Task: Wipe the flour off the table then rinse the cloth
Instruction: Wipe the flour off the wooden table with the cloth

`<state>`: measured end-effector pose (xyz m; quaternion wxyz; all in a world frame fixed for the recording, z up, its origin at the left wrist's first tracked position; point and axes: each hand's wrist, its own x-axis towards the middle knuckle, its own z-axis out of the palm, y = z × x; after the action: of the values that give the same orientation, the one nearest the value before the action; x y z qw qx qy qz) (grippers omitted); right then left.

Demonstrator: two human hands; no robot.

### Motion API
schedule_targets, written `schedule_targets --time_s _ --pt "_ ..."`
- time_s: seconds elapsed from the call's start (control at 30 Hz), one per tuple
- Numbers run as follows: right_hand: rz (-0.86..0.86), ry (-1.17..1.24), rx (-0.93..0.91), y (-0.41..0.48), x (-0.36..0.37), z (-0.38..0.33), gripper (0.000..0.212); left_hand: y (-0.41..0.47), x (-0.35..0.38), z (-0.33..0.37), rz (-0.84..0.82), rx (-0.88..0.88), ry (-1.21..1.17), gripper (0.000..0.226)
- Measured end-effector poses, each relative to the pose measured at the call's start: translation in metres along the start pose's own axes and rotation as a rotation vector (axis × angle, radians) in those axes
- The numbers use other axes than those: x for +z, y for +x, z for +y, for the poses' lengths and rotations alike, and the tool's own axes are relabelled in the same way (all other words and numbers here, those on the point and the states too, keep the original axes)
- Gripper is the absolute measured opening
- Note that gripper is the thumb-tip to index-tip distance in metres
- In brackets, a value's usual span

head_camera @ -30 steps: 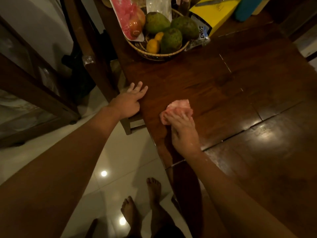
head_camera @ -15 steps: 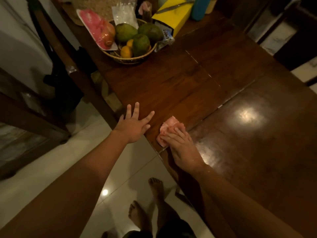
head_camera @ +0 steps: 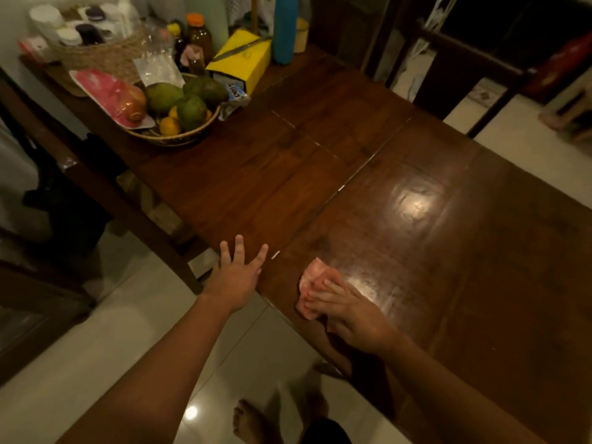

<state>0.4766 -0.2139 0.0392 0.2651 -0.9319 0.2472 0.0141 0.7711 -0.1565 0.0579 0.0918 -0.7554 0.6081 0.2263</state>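
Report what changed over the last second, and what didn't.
The right hand slid the pink cloth along the table edge toward the person, across the seam onto the near board; the left hand followed alongside. Unchanged: fingers flat on the cloth, left hand open, fruit basket in place.

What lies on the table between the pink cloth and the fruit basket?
Nothing: in the head view, only bare table, crossed by a board seam, separates the cloth from the basket.

Bare forearms (head_camera: 160,363), bare feet (head_camera: 246,421), dark garment (head_camera: 323,433) at legs
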Motion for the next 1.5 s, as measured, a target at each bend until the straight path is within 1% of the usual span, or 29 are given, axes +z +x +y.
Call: schedule_targets --time_s 0.03,0.07,0.17,0.2,0.23,0.27,0.3,0.33,0.4,0.47,0.53,0.6,0.67,0.7,0.73,0.77,0.83,0.9,0.93,0.97,1.0,1.03,1.13,1.2,1.23,1.3,1.4,1.47,1.5 --pt "0.033 -0.018 0.022 -0.011 -0.008 0.01 0.059 -0.001 0.005 0.006 0.003 -0.002 -0.007 0.056" --pt "0.091 -0.031 0.094 -0.021 -0.014 0.02 0.059 -0.002 0.009 0.012 0.006 -0.006 -0.015 0.056" --pt "0.284 0.04 0.502 -0.026 -0.031 0.041 0.057 -0.009 0.016 0.03 0.025 -0.008 0.007 0.054" --pt "0.299 0.046 0.599 -0.02 -0.033 0.044 0.058 -0.012 0.017 0.037 0.027 -0.008 0.032 0.054" --pt "0.302 0.016 0.615 -0.013 -0.034 0.045 0.059 -0.015 0.017 0.045 0.025 -0.007 0.057 0.054" --pt "0.304 -0.034 0.556 -0.009 -0.033 0.044 0.06 -0.019 0.019 0.053 0.02 -0.005 0.077 0.054" --pt "0.284 -0.074 0.454 -0.007 -0.029 0.044 0.063 -0.023 0.02 0.062 0.014 -0.005 0.085 0.054" --pt "0.25 -0.092 0.312 -0.01 -0.025 0.042 0.066 -0.026 0.022 0.07 0.008 -0.013 0.08 0.054" --pt "0.125 -0.107 -0.002 -0.028 -0.014 0.036 0.071 -0.031 0.027 0.085 0.009 -0.052 0.06 0.054" --pt "-0.019 -0.099 -0.225 -0.053 -0.004 0.03 0.071 -0.035 0.031 0.098 0.006 -0.105 0.03 0.054" --pt "-0.169 -0.079 -0.357 -0.079 0.001 0.031 0.07 -0.043 0.036 0.112 -0.004 -0.135 -0.011 0.055" --pt "-0.317 -0.039 -0.448 -0.105 -0.004 0.042 0.066 -0.056 0.041 0.13 -0.017 -0.143 -0.06 0.059" --pt "-0.387 -0.014 -0.483 -0.132 -0.017 0.062 0.062 -0.073 0.048 0.156 -0.036 -0.144 -0.125 0.064" --pt "-0.388 -0.005 -0.453 -0.146 -0.025 0.077 0.06 -0.081 0.051 0.17 -0.04 -0.139 -0.146 0.067" --pt "-0.351 0.004 -0.396 -0.159 -0.034 0.092 0.06 -0.089 0.055 0.184 -0.04 -0.126 -0.156 0.069" --pt "-0.278 0.015 -0.319 -0.171 -0.042 0.108 0.063 -0.096 0.06 0.198 -0.04 -0.105 -0.166 0.071" --pt "-0.06 0.053 -0.159 -0.191 -0.054 0.139 0.072 -0.11 0.07 0.222 -0.055 -0.052 -0.197 0.073" --pt "0.124 0.082 0.065 -0.205 -0.061 0.157 0.082 -0.125 0.081 0.243 -0.068 -0.008 -0.217 0.074" --pt "0.172 0.072 0.16 -0.21 -0.062 0.157 0.08 -0.133 0.086 0.252 -0.071 0.008 -0.214 0.072" --pt "0.191 0.053 0.203 -0.214 -0.059 0.155 0.075 -0.14 0.091 0.261 -0.072 0.023 -0.199 0.07" --pt "0.177 0.029 0.194 -0.22 -0.055 0.151 0.071 -0.145 0.095 0.268 -0.07 0.035 -0.183 0.066" --pt "0.126 0.025 0.137 -0.228 -0.049 0.146 0.071 -0.15 0.099 0.273 -0.066 0.042 -0.174 0.063" --pt "-0.108 0.035 -0.123 -0.269 -0.04 0.138 0.068 -0.155 0.109 0.278 -0.044 0.038 -0.214 0.057" --pt "-0.23 -0.006 -0.186 -0.291 -0.044 0.142 0.065 -0.156 0.112 0.277 -0.003 0.022 -0.27 0.055" --pt "-0.237 -0.033 -0.178 -0.294 -0.048 0.146 0.064 -0.156 0.115 0.276 0.018 0.001 -0.282 0.054" --pt "-0.166 -0.033 -0.09 -0.279 -0.052 0.151 0.065 -0.16 0.119 0.274 0.062 -0.08 -0.278 0.058" --pt "0.026 -0.001 0.095 -0.213 -0.052 0.139 0.064 -0.166 0.127 0.267 0.115 -0.2 -0.31 0.068" --pt "0.116 -0.025 0.206 -0.157 -0.046 0.119 0.062 -0.169 0.13 0.261 0.122 -0.21 -0.368 0.068" --pt "0.139 -0.038 0.224 -0.132 -0.042 0.105 0.063 -0.17 0.132 0.259 0.128 -0.204 -0.402 0.065"
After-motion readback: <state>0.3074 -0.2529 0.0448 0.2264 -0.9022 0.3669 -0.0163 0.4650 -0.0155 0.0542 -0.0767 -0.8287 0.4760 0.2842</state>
